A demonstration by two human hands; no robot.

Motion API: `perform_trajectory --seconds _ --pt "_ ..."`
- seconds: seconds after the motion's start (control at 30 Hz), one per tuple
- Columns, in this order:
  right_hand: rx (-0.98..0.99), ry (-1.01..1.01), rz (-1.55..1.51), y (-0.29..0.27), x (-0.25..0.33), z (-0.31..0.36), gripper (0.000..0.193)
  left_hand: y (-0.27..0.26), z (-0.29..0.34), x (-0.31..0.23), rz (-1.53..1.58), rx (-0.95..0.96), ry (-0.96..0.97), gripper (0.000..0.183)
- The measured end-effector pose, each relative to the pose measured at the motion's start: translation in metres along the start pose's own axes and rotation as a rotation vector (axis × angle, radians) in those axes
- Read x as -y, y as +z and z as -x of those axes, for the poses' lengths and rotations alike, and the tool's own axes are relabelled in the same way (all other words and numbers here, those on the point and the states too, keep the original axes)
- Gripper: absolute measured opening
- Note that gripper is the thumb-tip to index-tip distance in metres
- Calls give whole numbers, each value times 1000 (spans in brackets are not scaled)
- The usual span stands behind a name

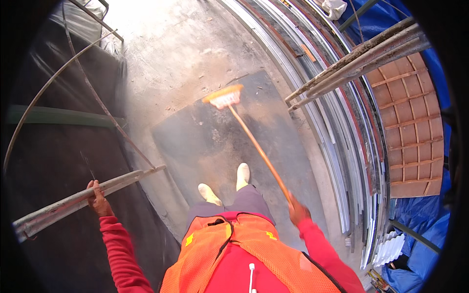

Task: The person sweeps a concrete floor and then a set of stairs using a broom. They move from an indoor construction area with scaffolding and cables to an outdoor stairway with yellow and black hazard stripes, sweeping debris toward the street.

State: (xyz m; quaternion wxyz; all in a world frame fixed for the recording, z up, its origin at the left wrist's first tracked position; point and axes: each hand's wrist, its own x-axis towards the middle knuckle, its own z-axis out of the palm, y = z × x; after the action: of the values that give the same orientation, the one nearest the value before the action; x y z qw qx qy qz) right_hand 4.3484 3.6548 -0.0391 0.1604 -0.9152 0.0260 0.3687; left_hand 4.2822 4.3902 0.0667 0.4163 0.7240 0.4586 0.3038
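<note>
My right hand (298, 211) is closed round the wooden handle of a broom (259, 149), near its upper end. The handle slants away to the far left, and the broom's head, orange with pale bristles, is over a dark flat sheet (195, 132) on the floor. At the left, my left hand (99, 199) has its fingers wrapped over a worn, whitish metal post (58, 209). My boots, pale and whitish, stand on the dark sheet, between the post and the broom.
Long metal profiles (337, 146) lie stacked along the right, with another worn post (359, 63) jutting over them. Beyond are a brown panel with wooden slats (409, 132) and blue tarpaulin (420, 244). Dark plastic sheeting (73, 151) and thin bent rods (46, 85) line the left.
</note>
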Motion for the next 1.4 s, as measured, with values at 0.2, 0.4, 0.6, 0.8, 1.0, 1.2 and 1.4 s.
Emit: perform_trajectory --seconds 0.2,0.4,0.6,0.8,1.0,1.2,1.4 --pt "141 216 -67 33 -161 174 59 0 -5 4 70 -55 -139 35" --pt "198 297 122 34 -138 29 53 0 -9 6 -10 -64 -159 30" --pt "-196 -128 -20 -52 -25 -226 53 -11 -23 12 -47 -29 -234 33" --pt "-113 12 39 -98 -57 -185 56 -24 -37 20 -180 12 -276 34" --pt "-35 163 -35 -37 -226 55 55 -21 -35 23 -20 -11 -278 26" --pt "21 249 89 -17 -257 47 54 -11 -30 11 0 -80 -359 27" --pt "-148 129 41 -84 -117 -187 51 -16 -34 8 -106 -80 -430 31"
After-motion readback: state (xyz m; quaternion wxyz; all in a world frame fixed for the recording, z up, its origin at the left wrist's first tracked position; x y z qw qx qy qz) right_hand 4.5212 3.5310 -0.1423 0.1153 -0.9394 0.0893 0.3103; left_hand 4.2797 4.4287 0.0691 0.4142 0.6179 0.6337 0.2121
